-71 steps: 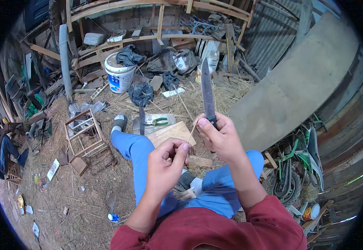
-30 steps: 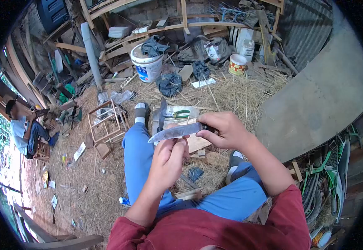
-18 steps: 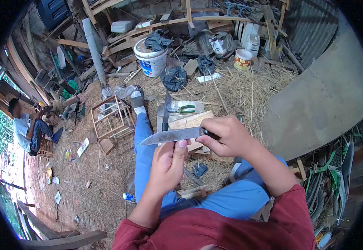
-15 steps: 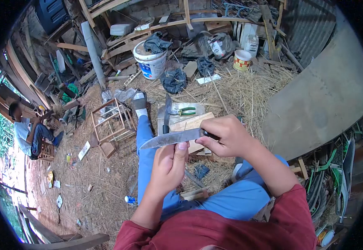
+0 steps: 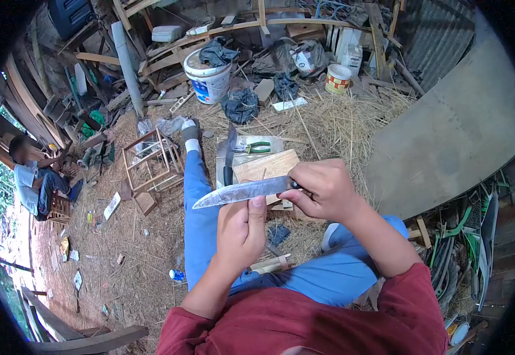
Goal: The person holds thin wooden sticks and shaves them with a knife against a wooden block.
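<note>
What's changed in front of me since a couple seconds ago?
The knife, upright before, has swung down sideways and now points left, past your left hand. Your left leg has stretched farther forward. Your right hand still grips the knife, and the green-handled pliers still lie beside the wooden board.

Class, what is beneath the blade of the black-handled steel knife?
The left hand shows below the black-handled steel knife, thumb raised. Some of its fingers, and whatever lies directly behind the blade, are covered.
</note>
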The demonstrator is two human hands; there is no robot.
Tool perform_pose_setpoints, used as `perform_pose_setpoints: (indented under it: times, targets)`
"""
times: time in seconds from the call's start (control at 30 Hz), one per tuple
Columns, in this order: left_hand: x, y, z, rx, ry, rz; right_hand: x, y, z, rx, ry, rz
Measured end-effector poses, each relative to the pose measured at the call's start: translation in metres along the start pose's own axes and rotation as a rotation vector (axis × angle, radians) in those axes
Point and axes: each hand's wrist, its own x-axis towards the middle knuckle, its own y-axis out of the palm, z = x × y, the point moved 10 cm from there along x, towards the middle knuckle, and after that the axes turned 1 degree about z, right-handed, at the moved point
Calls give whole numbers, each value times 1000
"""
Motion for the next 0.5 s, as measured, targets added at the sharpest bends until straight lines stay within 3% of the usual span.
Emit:
perform_pose_setpoints:
  times: [0.2,0.37,0.5]
  targets:
    - [0,-1,-1,-58,-63,-91,2,-12,8,-89,-18,-75]
    - [-6,1,22,-195,-212,-141,2,-8,5,-187,8,-29]
    - [-12,2,26,-187,-211,-155,-1,-4,2,-157,20,-9]
